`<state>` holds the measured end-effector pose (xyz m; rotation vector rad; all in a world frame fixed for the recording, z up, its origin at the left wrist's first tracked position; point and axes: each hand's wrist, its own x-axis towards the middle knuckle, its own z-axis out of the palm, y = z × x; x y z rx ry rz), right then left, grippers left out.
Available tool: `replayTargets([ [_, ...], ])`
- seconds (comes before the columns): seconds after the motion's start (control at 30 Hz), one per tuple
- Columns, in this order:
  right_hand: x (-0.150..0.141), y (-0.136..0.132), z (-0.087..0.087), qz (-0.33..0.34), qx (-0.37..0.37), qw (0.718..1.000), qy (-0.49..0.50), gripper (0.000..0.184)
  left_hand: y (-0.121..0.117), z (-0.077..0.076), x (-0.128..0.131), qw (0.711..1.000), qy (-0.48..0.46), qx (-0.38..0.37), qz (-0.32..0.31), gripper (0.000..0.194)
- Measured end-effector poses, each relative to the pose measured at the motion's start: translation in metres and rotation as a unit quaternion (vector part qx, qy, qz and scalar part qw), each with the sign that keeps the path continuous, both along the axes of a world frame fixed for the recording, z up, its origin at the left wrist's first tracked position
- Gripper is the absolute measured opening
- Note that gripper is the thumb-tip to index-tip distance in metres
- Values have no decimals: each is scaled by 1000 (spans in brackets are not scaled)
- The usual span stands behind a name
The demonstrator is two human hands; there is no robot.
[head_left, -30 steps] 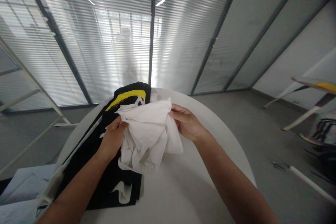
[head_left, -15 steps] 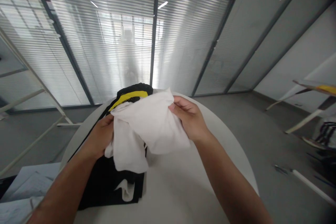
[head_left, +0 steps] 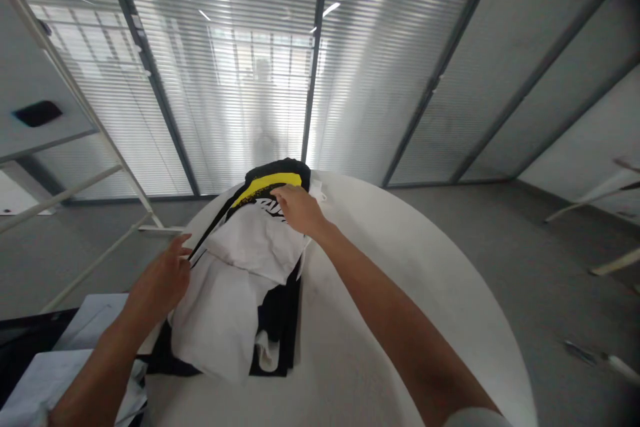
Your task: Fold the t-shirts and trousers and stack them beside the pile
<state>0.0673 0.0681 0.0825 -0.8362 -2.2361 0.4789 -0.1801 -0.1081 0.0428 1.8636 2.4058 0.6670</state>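
A white cloth garment (head_left: 220,320) lies loosely folded on a stack of black clothing (head_left: 280,320), which has a yellow print (head_left: 267,187) near its far end. My right hand (head_left: 299,209) rests flat at the far edge of the white garment, with its fingertips on the black clothing's print. My left hand (head_left: 163,277) hovers just left of the stack, fingers spread, and holds nothing. The white garment hides the middle of the black clothing.
The stack sits on a round white table (head_left: 450,280). Pale folded clothes (head_left: 65,373) lie on a dark surface at the lower left. A white metal frame (head_left: 95,147) stands at the left, with glass partitions and blinds behind. A grey floor surrounds the table.
Both hands have let go of the white garment, which now lies on the black stack. My hands have moved apart, the right one forward, and the view has shifted slightly.
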Motion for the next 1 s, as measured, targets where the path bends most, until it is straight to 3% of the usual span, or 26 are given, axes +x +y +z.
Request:
replayTargets([
  [0.07, -1, -13, -18, 42, 26, 996, -76, 28, -3, -14, -2, 999, 0, 37, 34, 41],
  [0.1, 0, -22, -26, 71, 35, 991, -108, 28, -5, -19, -1, 998, 2, 58, 22, 37],
  [0.23, 5, -56, -47, 102, 56, 969, -216, 50, -9, -31, 21, 985, 51, 76, -149, 26],
  [0.3, 6, -65, -52, 96, 60, 964, -241, 53, -10, -39, 35, 977, 72, 67, -188, 26],
  [0.4, 5, -60, -52, 98, 63, 960, -254, 32, -11, -49, 47, 976, 88, 72, -186, 27],
  [0.53, 6, -22, -31, 170, 17, 957, -235, 13, -13, -54, 47, 978, 82, 74, -180, 26],
  [0.67, 14, 17, -8, 39, 7, 997, -65, 17, -13, -52, 46, 978, 74, 81, -176, 26],
  [0.73, 17, 21, -7, -48, 43, 998, -25, 22, -13, -52, 46, 979, 71, 85, -172, 25],
  [0.8, 17, 13, -13, -109, 88, 989, -44, 29, -12, -52, 47, 979, 67, 87, -170, 24],
  [0.87, 16, -3, -23, -110, 122, 981, -107, 33, -12, -52, 47, 979, 65, 88, -170, 24],
  [0.93, 15, -20, -35, -46, 134, 973, -184, 31, -12, -53, 47, 979, 64, 87, -172, 24],
  [1.0, 12, -33, -45, 18, 128, 961, -245, 42, -12, -54, 46, 979, 66, 85, -173, 24],
])
